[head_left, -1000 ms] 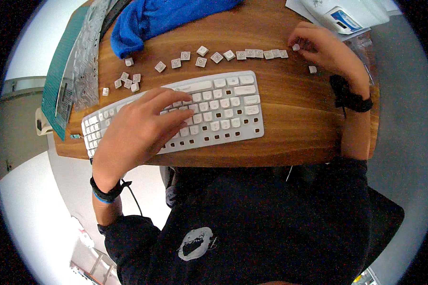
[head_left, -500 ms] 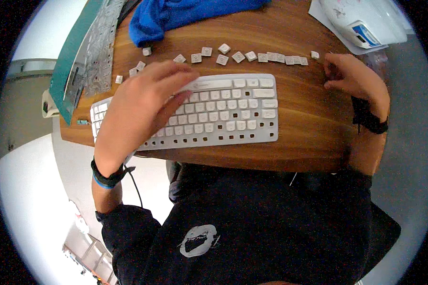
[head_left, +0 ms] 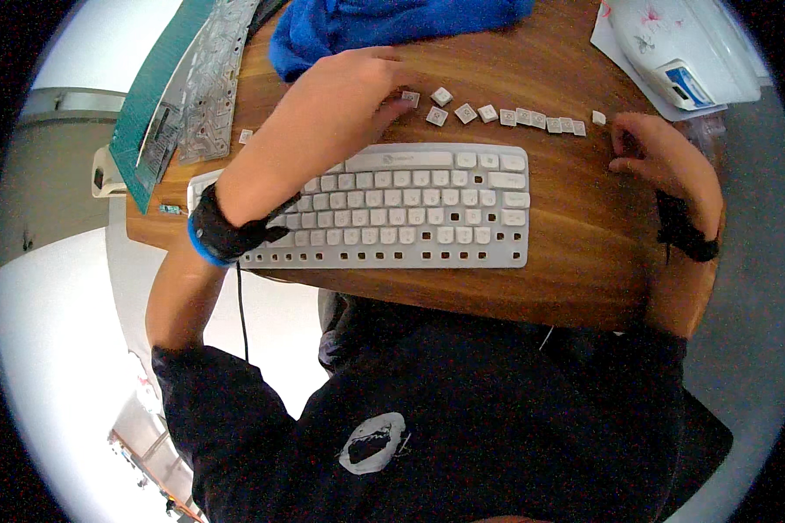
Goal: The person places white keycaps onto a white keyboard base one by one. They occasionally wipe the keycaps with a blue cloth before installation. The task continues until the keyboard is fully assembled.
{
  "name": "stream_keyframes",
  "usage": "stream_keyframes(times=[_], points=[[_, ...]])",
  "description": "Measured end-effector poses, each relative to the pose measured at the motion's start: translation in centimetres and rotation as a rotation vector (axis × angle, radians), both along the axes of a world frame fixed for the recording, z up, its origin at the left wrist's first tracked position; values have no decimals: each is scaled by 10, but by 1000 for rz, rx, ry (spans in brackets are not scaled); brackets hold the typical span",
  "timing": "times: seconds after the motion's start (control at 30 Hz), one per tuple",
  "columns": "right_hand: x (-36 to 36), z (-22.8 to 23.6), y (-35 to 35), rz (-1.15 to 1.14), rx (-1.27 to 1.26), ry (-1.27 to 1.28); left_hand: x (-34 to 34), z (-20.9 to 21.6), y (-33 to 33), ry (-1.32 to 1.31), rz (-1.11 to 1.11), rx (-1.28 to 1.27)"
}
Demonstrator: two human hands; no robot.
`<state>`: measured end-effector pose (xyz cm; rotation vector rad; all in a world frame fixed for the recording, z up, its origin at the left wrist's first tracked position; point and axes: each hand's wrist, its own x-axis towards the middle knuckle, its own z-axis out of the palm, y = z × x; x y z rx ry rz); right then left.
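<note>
A white keyboard (head_left: 384,205) lies on the wooden table in front of me, with white keys across most of it and dark bare sockets along its near row and at its right part. My left hand (head_left: 344,96) reaches over its far edge, fingers stretched and thumb apart, beside a loose keycap (head_left: 410,99). Nothing shows between those fingers, though the hand hides some of the row. My right hand (head_left: 658,150) rests at the table's right side, its fingers curled in, near a single keycap (head_left: 599,118). No object is visible in it.
Loose keycaps (head_left: 523,117) form a line beyond the keyboard. Blue cloth (head_left: 392,30) lies at the far edge. On the left are a green mat (head_left: 153,113) and a clear plastic sheet (head_left: 208,96); a translucent container (head_left: 685,44) stands at the far right.
My left hand has moved right and away from me, from above the keyboard to the loose keycaps. The right hand stays curled beside the end keycap. The whole view has shifted slightly.
</note>
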<state>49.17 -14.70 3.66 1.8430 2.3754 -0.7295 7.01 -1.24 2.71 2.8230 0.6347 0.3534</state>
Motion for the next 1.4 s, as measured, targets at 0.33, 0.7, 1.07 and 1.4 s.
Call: stream_keyframes(times=[0.33, 0.7, 1.07, 1.4], points=[[-4, 5, 2, -22, -65, 20, 4, -11, 12, -84, 31, -116], [-4, 6, 1, -39, -63, 6, -21, 11, 3, -53, 77, -76], [-6, -2, -10, -136, 131, 48, -35, -3, 3, -21, 53, -64], [0, -2, 0, -174, -36, -41, -24, 15, 6, -41, -2, -200]])
